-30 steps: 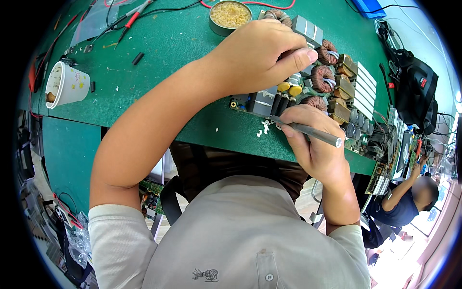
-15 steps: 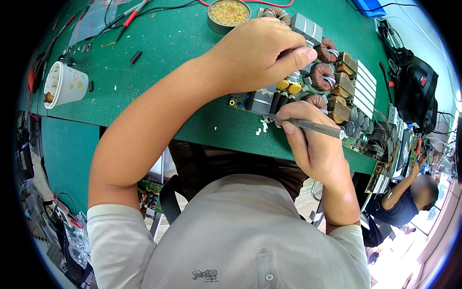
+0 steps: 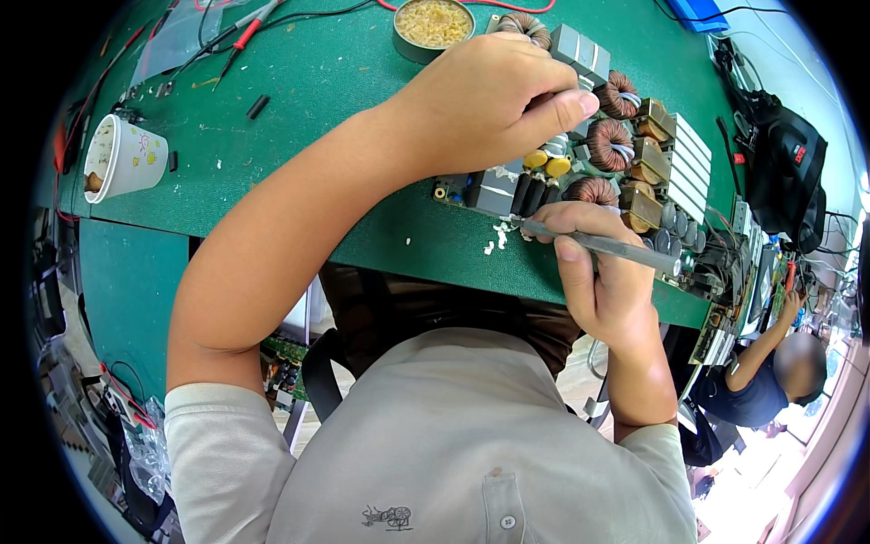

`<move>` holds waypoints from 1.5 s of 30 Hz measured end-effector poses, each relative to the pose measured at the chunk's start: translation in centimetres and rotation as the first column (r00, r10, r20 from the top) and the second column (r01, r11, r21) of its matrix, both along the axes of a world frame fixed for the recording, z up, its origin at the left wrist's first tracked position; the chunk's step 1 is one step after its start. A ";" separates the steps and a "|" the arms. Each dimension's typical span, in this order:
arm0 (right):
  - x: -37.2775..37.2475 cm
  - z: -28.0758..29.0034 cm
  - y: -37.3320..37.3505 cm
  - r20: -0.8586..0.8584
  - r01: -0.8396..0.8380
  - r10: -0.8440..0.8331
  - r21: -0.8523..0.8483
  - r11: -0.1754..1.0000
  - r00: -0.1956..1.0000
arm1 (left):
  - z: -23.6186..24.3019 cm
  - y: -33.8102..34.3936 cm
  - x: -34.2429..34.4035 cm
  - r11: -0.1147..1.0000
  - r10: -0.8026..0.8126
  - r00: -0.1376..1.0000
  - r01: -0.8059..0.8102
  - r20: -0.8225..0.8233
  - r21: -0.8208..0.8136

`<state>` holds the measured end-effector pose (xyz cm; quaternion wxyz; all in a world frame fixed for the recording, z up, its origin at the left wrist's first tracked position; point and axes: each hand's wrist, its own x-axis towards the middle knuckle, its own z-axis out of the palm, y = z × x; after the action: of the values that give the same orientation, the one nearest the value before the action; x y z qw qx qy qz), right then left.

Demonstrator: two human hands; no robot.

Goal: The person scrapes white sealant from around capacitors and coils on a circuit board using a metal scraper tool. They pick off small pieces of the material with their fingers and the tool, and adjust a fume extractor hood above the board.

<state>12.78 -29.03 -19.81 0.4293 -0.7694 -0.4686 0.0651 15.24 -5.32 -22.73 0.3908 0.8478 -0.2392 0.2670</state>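
A circuit board (image 3: 444, 193) crowded with parts lies along the near side of the green table. Its copper-wound coils (image 3: 609, 146), grey blocks (image 3: 494, 192) and yellow discs (image 3: 556, 167) stand up from it. Across its left half rests my left hand (image 3: 512, 95), closed over the board; the thumb shows, but most fingertips are hidden. My right hand (image 3: 612, 276) pinches a slim grey rod-like metal tool (image 3: 630, 253). The tool slants, its tip at the board's near edge beside dark upright parts (image 3: 533, 192). White crumbs (image 3: 500, 239) lie just below that tip.
A round tin (image 3: 433, 24) of yellowish material stands behind my left hand. Red and black test leads (image 3: 245, 38) lie at far left, above a white paper cup (image 3: 127, 159). A black bag (image 3: 784, 168) and another person (image 3: 761, 385) are at right.
The tool's rear end has swung right and slightly down as my right hand shifted a little the same way. My left hand keeps its place on the board.
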 end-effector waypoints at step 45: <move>1.0 1.0 1.1 0.080 -0.068 0.076 -0.107 0.992 0.994 | -0.2 -0.3 0.0 0.999 0.038 0.999 -0.038 -0.004 0.015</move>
<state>13.77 -27.96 -18.82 0.3661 -0.7752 -0.5097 0.0725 15.21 -5.61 -22.92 0.3800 0.8556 -0.2243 0.2706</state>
